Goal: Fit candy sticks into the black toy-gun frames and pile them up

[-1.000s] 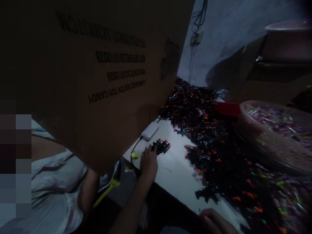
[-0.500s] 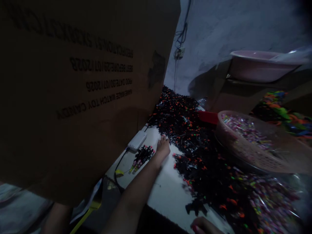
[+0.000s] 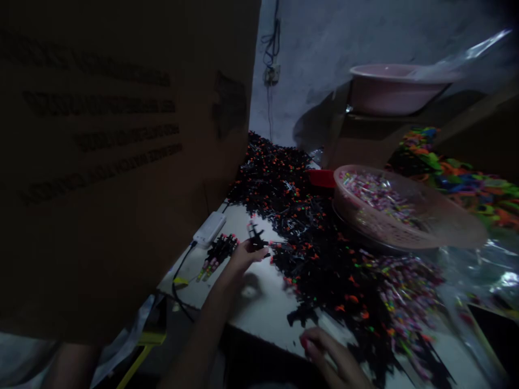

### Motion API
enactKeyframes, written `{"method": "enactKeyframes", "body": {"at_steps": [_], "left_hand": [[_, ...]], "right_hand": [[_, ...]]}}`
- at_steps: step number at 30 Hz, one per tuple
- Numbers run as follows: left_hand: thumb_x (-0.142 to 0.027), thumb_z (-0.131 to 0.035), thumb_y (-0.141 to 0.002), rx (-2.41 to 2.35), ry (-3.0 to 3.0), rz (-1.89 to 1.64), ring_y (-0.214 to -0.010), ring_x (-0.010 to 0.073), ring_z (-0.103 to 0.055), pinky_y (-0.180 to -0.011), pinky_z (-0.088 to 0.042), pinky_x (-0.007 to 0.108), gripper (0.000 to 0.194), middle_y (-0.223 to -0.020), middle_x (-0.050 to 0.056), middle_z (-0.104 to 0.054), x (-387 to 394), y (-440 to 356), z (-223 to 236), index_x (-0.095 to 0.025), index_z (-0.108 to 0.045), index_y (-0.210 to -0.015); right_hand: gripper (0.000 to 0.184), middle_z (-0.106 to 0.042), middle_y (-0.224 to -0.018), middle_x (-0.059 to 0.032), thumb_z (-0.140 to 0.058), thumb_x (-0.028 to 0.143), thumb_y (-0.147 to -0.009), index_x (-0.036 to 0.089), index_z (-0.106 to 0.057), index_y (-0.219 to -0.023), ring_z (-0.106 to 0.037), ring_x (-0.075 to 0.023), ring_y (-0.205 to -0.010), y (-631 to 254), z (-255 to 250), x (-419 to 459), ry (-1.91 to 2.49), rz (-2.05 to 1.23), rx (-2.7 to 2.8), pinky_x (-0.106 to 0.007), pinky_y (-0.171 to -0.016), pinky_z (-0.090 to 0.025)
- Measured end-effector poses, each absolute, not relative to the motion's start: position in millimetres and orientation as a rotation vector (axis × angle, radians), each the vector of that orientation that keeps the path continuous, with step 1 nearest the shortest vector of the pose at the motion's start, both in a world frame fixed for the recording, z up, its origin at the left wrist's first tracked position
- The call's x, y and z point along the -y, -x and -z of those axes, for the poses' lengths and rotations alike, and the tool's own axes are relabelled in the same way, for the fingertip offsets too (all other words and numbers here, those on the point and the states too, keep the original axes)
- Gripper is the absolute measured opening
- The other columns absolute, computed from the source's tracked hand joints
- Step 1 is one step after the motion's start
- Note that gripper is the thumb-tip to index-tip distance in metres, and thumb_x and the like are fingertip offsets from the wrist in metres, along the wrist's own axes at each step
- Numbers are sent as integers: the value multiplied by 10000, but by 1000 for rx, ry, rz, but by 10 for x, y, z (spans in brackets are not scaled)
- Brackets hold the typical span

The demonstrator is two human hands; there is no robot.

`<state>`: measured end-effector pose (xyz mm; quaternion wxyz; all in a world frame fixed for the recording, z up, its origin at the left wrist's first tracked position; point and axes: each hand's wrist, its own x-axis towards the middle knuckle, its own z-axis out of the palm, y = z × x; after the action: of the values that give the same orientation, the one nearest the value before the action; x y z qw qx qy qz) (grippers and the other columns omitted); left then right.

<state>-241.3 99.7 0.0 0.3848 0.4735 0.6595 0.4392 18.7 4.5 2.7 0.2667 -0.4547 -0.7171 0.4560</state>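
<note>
My left hand (image 3: 243, 255) is lifted a little above the white table (image 3: 263, 308), its fingers closed round a small black toy piece (image 3: 256, 239). Just left of it lies a small bundle of black pieces with coloured tips (image 3: 218, 254). A big heap of the same black pieces (image 3: 308, 216) spreads across the table to the right. My right hand (image 3: 330, 356) rests at the near table edge with its fingers curled; what it holds, if anything, is hidden.
A large brown cardboard box (image 3: 109, 151) fills the left. A white power bank (image 3: 210, 229) with a black cable lies by it. A round basin of wrapped candies (image 3: 401, 208) stands right, a pink basin (image 3: 389, 86) behind, colourful toys (image 3: 454, 173) far right.
My left hand went from the small bundle out to the heap and came back holding a black piece. The view swung right, showing the basins and coloured toys.
</note>
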Motion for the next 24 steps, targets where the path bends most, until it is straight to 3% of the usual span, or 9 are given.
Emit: {"method": "enactKeyframes", "body": {"at_steps": [3, 7, 10, 16, 24], "left_hand": [[-536, -601, -750, -1486, -1011, -1261, -794, 189, -657, -708, -510, 305, 480, -954, 113, -679, -505, 2019, -92, -130, -587, -1005], [-364, -823, -553, -1180, -594, -1445, -758, 182, -661, -745, -511, 318, 479, -852, 61, -702, -54, 1532, -233, -161, -603, -927], [-302, -857, -480, -1203, -543, -1454, -719, 178, -650, -699, -513, 302, 440, -774, 42, -704, 73, 1299, -323, -151, -639, -832], [-352, -837, -497, -1357, -598, -1422, -703, 188, -647, -664, -507, 297, 416, -766, 51, -712, 149, 1060, -437, -142, -665, -813], [-302, -820, -508, -1475, -750, -1372, -781, 206, -659, -765, -509, 314, 309, -765, 42, -720, 163, 863, -553, -166, -682, -750]], "right_hand": [[319, -643, -856, -30, -455, 501, -893, 232, -593, -993, -605, -173, -802, -194, -125, -88, 1221, -1207, 1845, -239, -719, -480], [209, -614, -872, -33, -454, 395, -920, 211, -536, -979, -591, -159, -840, -202, -242, -144, 1065, -1166, 1771, -255, -765, -473], [166, -611, -896, -37, -440, 347, -934, 211, -524, -978, -586, -159, -865, -225, -284, -135, 970, -1151, 1743, -267, -776, -469], [135, -604, -919, -29, -439, 307, -940, 220, -512, -1014, -588, -153, -867, -366, -260, -45, 951, -1089, 1655, -268, -771, -468], [89, -592, -971, -53, -406, 248, -945, 216, -466, -1003, -573, -162, -918, -595, -342, -33, 962, -972, 1726, -285, -801, -457]]}}
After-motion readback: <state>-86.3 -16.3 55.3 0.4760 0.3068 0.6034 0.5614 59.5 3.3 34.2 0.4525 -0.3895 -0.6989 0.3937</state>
